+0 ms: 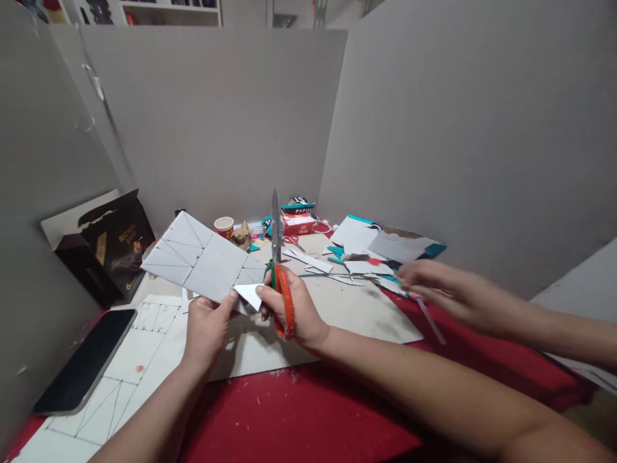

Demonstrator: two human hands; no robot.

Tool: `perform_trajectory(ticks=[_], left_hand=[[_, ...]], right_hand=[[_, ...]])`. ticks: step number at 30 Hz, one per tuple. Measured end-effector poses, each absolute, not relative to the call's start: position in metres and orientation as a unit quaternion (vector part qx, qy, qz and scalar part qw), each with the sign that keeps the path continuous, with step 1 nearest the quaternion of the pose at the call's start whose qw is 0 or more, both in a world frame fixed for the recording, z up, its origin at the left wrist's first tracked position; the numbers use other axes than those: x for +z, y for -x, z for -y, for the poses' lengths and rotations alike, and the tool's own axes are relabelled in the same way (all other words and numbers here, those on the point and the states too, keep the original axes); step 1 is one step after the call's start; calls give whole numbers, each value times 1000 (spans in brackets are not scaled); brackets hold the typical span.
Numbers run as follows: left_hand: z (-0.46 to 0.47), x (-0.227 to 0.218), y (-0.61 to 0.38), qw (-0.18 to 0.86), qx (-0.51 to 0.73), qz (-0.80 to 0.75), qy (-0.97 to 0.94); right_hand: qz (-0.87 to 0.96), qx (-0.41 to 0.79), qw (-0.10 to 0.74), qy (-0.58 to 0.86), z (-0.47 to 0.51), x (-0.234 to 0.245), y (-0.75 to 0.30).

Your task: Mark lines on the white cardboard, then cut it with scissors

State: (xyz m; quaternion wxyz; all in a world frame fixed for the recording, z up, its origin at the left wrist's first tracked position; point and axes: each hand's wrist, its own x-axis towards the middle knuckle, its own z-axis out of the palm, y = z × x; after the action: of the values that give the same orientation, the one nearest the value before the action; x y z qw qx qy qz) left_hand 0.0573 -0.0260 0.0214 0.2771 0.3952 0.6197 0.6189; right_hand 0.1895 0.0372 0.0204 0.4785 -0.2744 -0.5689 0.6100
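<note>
My left hand [207,325] is closed on the near edge of a white sheet of card [202,260] ruled with pencil lines, held tilted above the table. My right hand [289,308] grips a pair of scissors [279,270] with orange and green handles, blades shut and pointing straight up. A small white triangular piece [249,294] sits between my two hands. Another person's hand [443,289] reaches in from the right over scraps of paper, holding a thin strip.
A dark phone [81,363] lies at the left on more ruled white card [130,366]. A black box [110,247] stands behind it. A paper cup [224,226], a red box [297,224] and teal-and-white scraps [366,254] clutter the back. Grey partitions [434,128] enclose the red-covered table [313,411].
</note>
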Motion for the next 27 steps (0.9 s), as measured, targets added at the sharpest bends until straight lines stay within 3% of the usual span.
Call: perform_trajectory(ticks=[12,27], left_hand=[[23,15,-55,289,618,-611,-401],[16,13,-45,454,587,-557,-371]], right_hand=[[533,657,462,267,-39,20,-189],[642,622,384,232,-49,36,-200]])
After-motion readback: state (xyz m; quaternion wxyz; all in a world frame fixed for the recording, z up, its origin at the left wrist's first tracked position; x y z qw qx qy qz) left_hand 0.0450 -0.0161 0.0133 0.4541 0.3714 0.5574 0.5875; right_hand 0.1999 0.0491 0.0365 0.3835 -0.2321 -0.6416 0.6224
